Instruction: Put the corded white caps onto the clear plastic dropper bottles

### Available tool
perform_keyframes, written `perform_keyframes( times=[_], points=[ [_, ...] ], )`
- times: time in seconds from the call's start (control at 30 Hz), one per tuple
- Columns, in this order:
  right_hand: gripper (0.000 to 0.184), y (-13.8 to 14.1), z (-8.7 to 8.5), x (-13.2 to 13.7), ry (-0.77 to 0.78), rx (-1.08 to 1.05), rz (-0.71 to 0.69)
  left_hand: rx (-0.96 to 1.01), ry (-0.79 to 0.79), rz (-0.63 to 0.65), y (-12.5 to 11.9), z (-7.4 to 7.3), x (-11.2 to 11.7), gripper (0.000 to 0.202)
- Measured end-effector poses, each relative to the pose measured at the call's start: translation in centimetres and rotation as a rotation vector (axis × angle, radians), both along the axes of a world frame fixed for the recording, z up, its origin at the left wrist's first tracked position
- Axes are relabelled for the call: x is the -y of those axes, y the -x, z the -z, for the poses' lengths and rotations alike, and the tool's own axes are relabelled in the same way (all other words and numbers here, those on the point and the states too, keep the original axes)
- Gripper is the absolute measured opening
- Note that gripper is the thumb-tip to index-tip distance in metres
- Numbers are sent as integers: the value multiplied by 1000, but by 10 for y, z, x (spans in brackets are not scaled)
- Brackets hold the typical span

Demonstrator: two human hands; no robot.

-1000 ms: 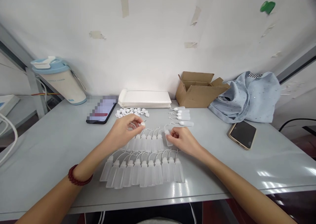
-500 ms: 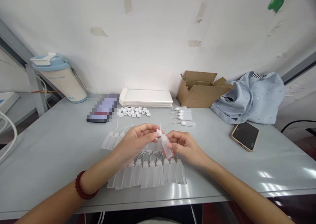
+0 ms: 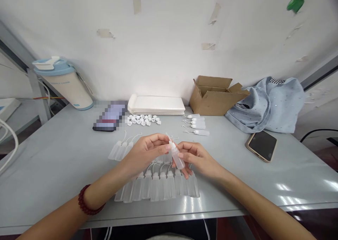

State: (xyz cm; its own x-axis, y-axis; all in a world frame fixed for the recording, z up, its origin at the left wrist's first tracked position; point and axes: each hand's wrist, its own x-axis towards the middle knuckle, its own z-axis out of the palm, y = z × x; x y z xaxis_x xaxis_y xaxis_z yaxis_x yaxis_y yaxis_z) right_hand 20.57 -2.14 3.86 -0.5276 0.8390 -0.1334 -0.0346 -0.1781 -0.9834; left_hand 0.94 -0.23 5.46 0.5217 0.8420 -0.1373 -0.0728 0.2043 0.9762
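Translucent plastic fills my right hand (image 3: 194, 157): I hold a small bottle (image 3: 177, 159) by its body between thumb and fingers, tilted with its thin nozzle up and leaning left, above the desk (image 3: 63, 155). My left hand (image 3: 155, 146) is pinched narrow around the top of that same bottle; whether a cap sits between those fingertips is too small for me to say for sure. Under my hands lies a front row of bottles (image 3: 159, 189), side by side, with bent white nozzles. Behind it is a back row (image 3: 120, 151), partly hidden by my left hand. Loose white caps (image 3: 142, 121) are scattered beyond, just in front of a white stack (image 3: 158, 104). To their right lie a few more bottles (image 3: 202, 132), near an open cardboard box (image 3: 211, 104).
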Motion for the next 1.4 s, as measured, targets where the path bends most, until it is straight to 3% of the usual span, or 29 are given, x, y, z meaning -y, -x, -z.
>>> perform_keyframes(
  times=[0.3,0.57,0.83,1.4],
  points=[
    [27,-2,-5,0,-52,63,69,-178,-229,-107,4,-2,-1,16],
    [22,0,-4,2,-298,326,245,-336,-343,-69,1,2,0,18],
    [22,1,2,4,-331,382,224,-418,-252,1,1,1,-1,24],
    [21,0,0,8,-405,444,97,-346,-133,88,2,4,-3,35]
  ],
)
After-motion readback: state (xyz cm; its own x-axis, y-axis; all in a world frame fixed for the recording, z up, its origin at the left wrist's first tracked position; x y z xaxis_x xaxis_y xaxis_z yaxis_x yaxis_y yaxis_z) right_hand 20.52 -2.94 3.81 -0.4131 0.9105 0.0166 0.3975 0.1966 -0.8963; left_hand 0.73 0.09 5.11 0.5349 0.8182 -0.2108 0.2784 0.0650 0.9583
